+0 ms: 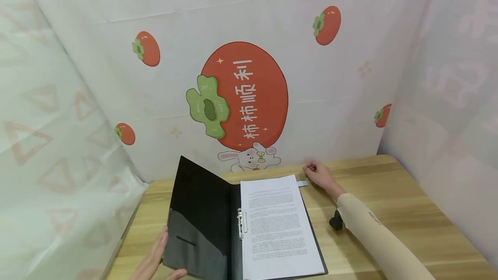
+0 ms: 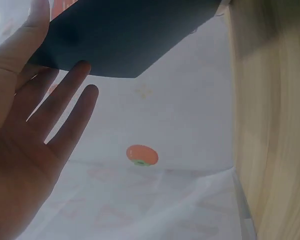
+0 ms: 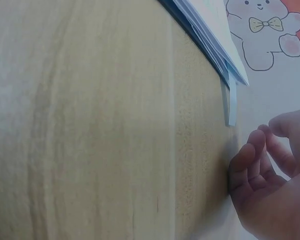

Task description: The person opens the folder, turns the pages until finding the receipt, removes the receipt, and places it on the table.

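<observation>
A black clip folder [image 1: 200,198] lies spread on the wooden table, its left cover tilted up. My left hand [image 1: 153,254] is at that cover's outer edge, fingers mostly straight and spread; in the left wrist view the hand [image 2: 32,120] overlaps the edge of the dark cover [image 2: 120,40]. A stack of printed sheets [image 1: 276,228] sits on the folder's right side, beside the metal clip [image 1: 241,224]. My right hand [image 1: 320,175] rests near the table's back edge, fingers loosely curled around nothing [image 3: 270,180]. Close to it, a pale strip [image 3: 232,102] sticks out from the sheets.
The wooden table [image 1: 389,211] reaches back to a white curtain [image 1: 350,98] printed with persimmons and a rabbit. Side curtains hang along the left and right. A small black device [image 1: 336,220] shows at the right wrist.
</observation>
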Tool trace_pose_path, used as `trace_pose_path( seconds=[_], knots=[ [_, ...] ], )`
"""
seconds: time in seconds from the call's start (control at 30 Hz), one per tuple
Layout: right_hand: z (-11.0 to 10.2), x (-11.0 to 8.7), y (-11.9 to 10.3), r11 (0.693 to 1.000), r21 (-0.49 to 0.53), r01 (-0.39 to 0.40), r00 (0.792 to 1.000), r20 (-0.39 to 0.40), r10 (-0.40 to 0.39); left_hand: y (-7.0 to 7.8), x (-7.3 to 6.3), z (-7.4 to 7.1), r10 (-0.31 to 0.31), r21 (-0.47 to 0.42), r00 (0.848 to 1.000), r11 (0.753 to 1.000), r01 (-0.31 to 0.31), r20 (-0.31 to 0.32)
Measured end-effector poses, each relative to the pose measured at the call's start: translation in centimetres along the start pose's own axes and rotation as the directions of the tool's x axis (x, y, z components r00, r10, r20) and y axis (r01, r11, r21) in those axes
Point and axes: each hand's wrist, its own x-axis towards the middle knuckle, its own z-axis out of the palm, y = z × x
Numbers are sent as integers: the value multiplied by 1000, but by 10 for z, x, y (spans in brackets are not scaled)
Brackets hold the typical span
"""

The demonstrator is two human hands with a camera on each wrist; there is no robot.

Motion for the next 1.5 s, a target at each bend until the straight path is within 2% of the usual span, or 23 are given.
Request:
trace_pose_path(
  seconds=[0.03, 0.13, 0.23, 0.33, 0.43, 0.6, 0.7, 0.93, 1.03, 1.13, 1.37, 1.5],
  knots=[
    [0, 0, -1, 1000, -1, -4, 1000, 3, 4, 0, -5, -2, -27, 14, 999, 1000, 27, 18],
    [1, 0, -3, 1000, -4, 8, 1000, 6, -8, -3, -18, -7, -43, 54, 999, 998, 42, 19],
    [2, 1, -4, 1000, 6, 5, 1000, 8, -5, -9, -21, -10, 45, 83, 999, 996, -43, -14],
    [2, 1, -6, 1000, -5, 12, 1000, 10, -12, -18, -27, -11, 128, 92, 991, 988, -125, -34],
    [2, 1, -8, 999, -29, 27, 1000, 9, -27, -23, -37, -11, 122, 107, 990, 988, -115, -64],
    [3, -1, -16, 999, -21, 30, 999, 36, -30, -22, -55, -11, -18, 114, 994, 993, 30, -105],
    [6, -1, -23, 1000, 10, -1, 998, 62, 0, -24, -64, -13, -84, 109, 993, 990, 92, -82],
    [16, -1, -35, 1000, -16, 0, 996, 86, 1, -36, -79, -19, -76, 81, 997, 994, 74, 17],
    [20, 0, -36, 1000, -14, -12, 996, 91, 13, -37, -88, -20, -113, 42, 991, 993, 111, 70],
    [22, 1, -35, 1000, 3, -28, 996, 91, 28, -39, -95, -20, -150, 22, 985, 989, 149, 83],
    [24, 0, -31, 999, 10, -35, 996, 87, 34, -35, -102, -19, -286, 25, 956, 958, 285, 70],
    [25, 0, -30, 999, 21, -38, 997, 74, 36, -29, -102, -14, -427, 51, 904, 903, 426, 3]
  ],
)
